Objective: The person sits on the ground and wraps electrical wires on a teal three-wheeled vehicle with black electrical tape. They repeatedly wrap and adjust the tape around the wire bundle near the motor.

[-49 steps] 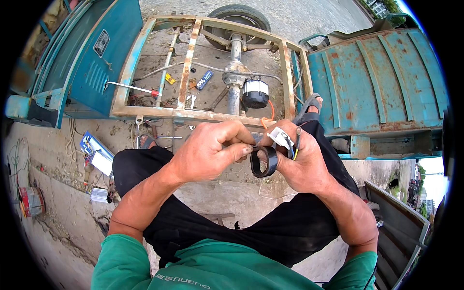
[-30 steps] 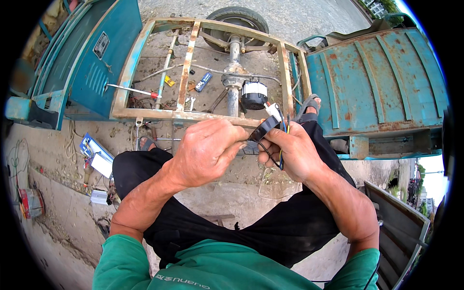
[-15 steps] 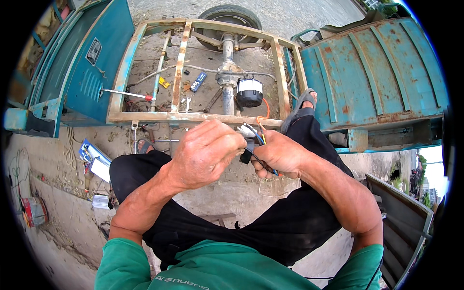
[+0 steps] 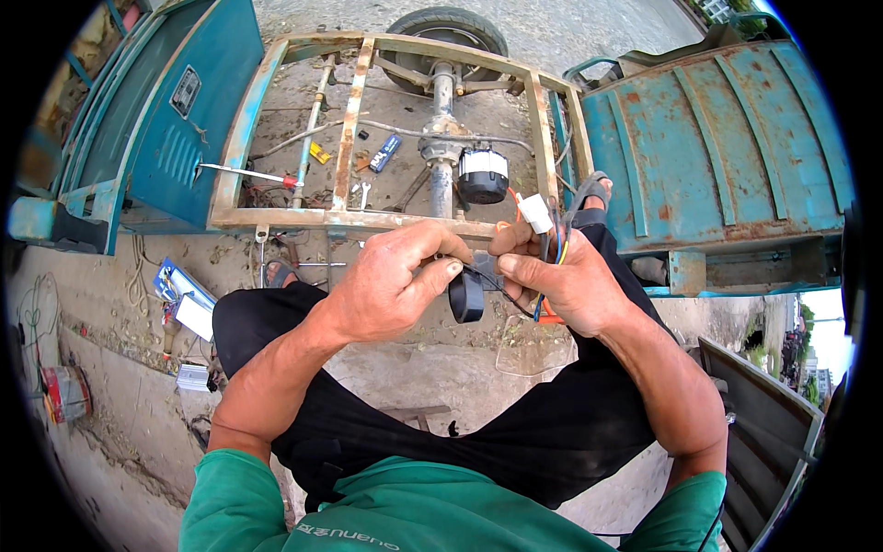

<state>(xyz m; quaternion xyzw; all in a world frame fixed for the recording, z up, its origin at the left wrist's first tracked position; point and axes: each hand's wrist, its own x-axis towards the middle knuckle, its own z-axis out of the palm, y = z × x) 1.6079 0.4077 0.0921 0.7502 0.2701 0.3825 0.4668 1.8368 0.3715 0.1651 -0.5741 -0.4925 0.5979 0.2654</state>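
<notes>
Black tape (image 4: pixel 467 299) dangles from the pinching left hand (image 4: pixel 391 283); right hand (image 4: pixel 575 283) clasps coloured wires (image 4: pixel 559 245).

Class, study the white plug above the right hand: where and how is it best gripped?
Probably by its flat sides, finger and thumb coming from the far side: the white plug stands out as a block beyond the right hand, while wires crowd its near end.

black tape roll (image 4: pixel 470 302): 1 | white connector (image 4: pixel 534 212): 1 | motor (image 4: pixel 483 182): 1 | wheel (image 4: pixel 451 33): 1 | screwdriver (image 4: pixel 290 182): 1
</notes>
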